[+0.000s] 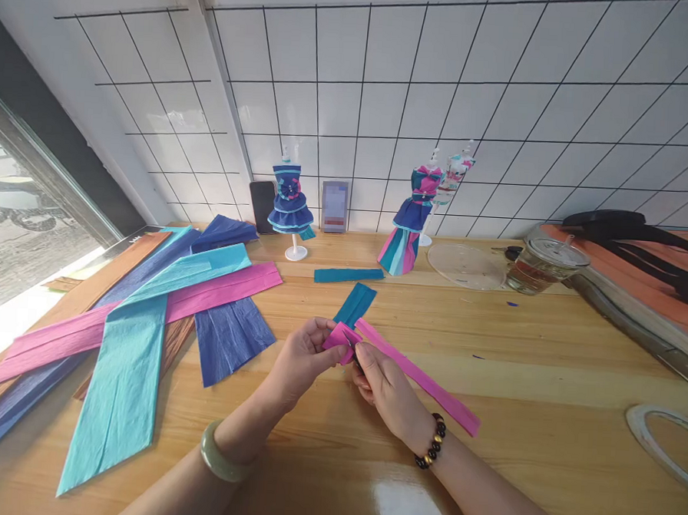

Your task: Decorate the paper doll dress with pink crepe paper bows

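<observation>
My left hand [302, 361], with a pale green bangle above the wrist, pinches a small pink crepe paper piece [340, 336] between thumb and fingers. My right hand [384, 386], wearing a beaded bracelet, is closed around small scissors [350, 339]; their handles are mostly hidden in the fingers. The dark blades lie across the pink piece. Just beyond my hands is a teal paper piece [356, 303]. A long pink strip [430, 381] runs from near the pink piece to the right, partly behind my right hand.
Crepe paper strips [133, 385] overlap on the left. Behind stand a blue paper dress on a small stand [290, 201], a phone [334, 207] and a multicoloured dress [414, 219]. A teal strip [348, 275] lies before them. Rightward are a lidded cup [543, 266] and a tape roll [638, 423].
</observation>
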The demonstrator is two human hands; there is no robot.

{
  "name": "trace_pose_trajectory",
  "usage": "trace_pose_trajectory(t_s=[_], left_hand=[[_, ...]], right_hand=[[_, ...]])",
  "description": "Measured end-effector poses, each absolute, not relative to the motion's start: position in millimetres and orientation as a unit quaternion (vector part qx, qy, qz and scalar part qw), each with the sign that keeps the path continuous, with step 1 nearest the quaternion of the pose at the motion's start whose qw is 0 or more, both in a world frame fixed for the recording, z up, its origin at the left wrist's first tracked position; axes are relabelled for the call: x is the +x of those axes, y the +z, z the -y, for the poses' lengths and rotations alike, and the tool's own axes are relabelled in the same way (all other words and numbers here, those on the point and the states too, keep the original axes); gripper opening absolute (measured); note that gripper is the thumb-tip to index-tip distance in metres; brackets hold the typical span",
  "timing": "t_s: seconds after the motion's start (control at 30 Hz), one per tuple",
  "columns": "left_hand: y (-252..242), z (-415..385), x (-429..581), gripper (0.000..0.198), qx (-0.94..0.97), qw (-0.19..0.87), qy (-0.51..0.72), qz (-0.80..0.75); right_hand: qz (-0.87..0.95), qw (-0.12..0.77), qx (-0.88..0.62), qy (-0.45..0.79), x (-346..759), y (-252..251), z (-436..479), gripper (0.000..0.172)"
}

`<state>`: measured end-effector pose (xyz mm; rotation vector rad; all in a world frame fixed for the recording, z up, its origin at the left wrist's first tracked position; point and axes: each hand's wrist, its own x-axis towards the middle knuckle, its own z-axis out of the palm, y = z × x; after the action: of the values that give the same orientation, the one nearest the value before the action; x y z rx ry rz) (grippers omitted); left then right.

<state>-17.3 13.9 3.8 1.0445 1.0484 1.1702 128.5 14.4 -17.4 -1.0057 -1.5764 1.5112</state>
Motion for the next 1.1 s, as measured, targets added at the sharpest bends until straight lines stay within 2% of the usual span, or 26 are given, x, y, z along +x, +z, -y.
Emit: trace_pose_trajectory(t_s=[1.1], left_hand=[[2.9,-14.7,-17.9,0.028,0.445,0.593,0.499,-0.449]], right_hand=[[0.604,0.369,-0.391,0.589,128.7,-15.7,-15.0,0.040]])
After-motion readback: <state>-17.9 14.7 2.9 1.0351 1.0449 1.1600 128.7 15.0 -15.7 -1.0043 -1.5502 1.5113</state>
